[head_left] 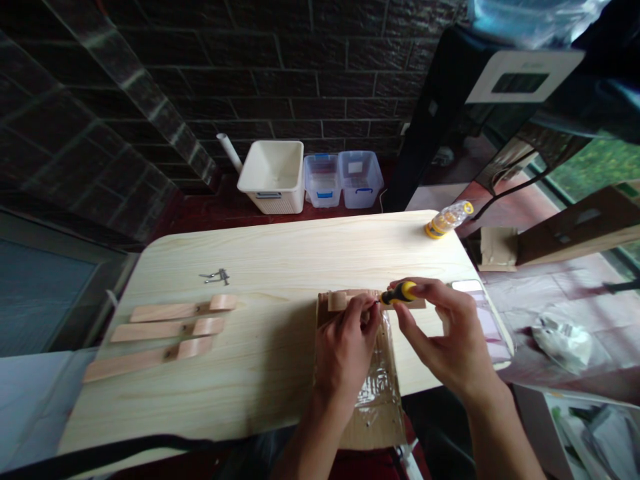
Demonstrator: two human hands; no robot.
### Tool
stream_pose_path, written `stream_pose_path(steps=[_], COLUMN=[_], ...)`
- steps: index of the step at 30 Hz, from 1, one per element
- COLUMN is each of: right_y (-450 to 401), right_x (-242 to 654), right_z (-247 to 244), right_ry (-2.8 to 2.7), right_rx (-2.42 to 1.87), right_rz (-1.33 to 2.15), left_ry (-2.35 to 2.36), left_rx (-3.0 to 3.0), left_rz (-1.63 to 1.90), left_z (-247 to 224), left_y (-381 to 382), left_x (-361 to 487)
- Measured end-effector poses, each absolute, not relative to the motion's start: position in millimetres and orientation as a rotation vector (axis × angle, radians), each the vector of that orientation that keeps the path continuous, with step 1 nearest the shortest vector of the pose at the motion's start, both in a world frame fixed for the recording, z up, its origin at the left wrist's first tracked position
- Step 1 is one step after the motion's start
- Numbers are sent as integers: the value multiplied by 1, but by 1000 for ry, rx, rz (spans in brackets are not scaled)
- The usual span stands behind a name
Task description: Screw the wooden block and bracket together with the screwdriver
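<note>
A yellow-and-black screwdriver (400, 293) lies nearly level between the thumb and fingers of my right hand (445, 327), its tip pointing left. My left hand (350, 350) pinches right at that tip; whatever sits between the fingertips is too small to make out. Beneath both hands is a wooden piece with a rounded block (337, 301) at its left end, lying across the far end of a taped cardboard box (373, 430). Part of the wood is covered by my fingers. Three similar wooden pieces (155, 328) lie at the table's left, near several loose screws (220, 275).
The pale wooden table (280, 257) carries a clear container with a yellow base (447, 220) at its far right corner and a phone-like flat object (487, 320) at the right edge. Beyond it, a white bin (273, 177) and two clear plastic boxes (343, 179) stand by the wall.
</note>
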State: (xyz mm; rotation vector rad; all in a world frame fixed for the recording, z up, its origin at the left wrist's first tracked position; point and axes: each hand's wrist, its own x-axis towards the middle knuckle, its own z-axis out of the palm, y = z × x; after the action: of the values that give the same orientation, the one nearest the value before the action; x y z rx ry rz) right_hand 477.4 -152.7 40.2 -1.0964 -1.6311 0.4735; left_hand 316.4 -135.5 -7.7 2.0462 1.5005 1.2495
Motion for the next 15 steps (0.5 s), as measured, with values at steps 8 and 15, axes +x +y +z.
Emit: stream_pose_path(steps=[8, 15], right_y=[-152, -151], right_x=[478, 477], right_z=[37, 37], right_ry=[-1634, -1630], right_rx=[-1110, -1121], right_rz=[460, 441], left_ry=[1508, 1513], left_rx=[2033, 2043], left_rz=[1237, 1243], left_z=[-9, -8], left_y=[-136, -136], left_x=[316, 317])
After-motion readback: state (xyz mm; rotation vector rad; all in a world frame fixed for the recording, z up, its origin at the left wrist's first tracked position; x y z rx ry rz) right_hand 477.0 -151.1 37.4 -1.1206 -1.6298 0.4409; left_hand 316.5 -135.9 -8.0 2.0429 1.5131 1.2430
